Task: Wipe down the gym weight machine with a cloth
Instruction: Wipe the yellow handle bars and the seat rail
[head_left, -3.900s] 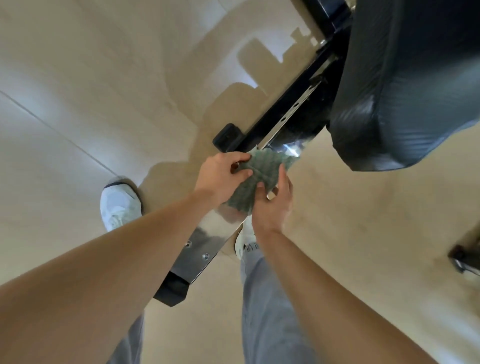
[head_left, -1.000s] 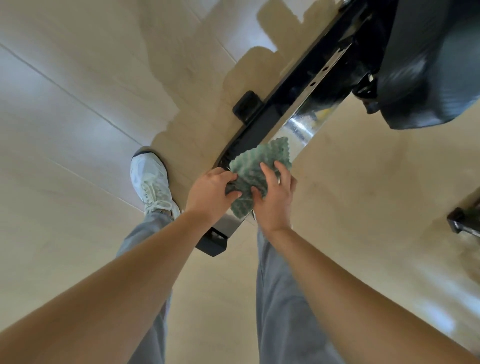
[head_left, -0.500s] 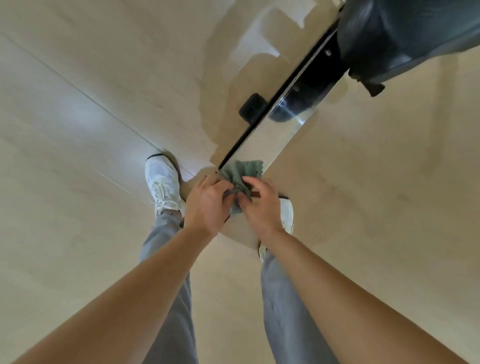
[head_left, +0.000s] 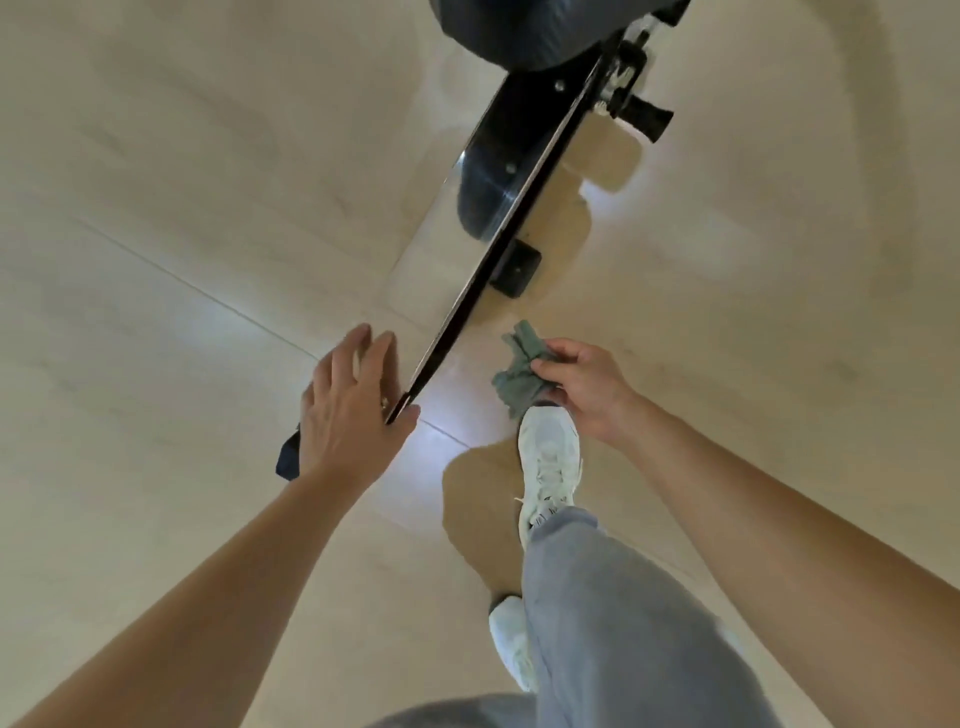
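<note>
The weight machine's long base rail (head_left: 498, 218) runs from upper right down to lower left, its top a shiny mirror-like plate with a black edge. A black padded seat (head_left: 524, 31) hangs over its far end. My left hand (head_left: 348, 410) rests open on the rail's near end, fingers spread, the thumb on the right side of the edge. My right hand (head_left: 582, 384) is off the rail to the right, pinching a crumpled grey-green cloth (head_left: 519, 369) that hangs in the air above my shoe.
Pale beige floor with thin seams surrounds the machine. A black foot block (head_left: 517, 273) sticks out on the rail's right side, and a black knob handle (head_left: 647, 117) juts out farther up. My white shoes (head_left: 548, 457) and grey trouser legs stand right of the rail.
Both hands held the cloth on the rail before. Now they have parted: the left lies flat on the rail end, the right has lifted the cloth off to the right. I have stepped to the rail's right side.
</note>
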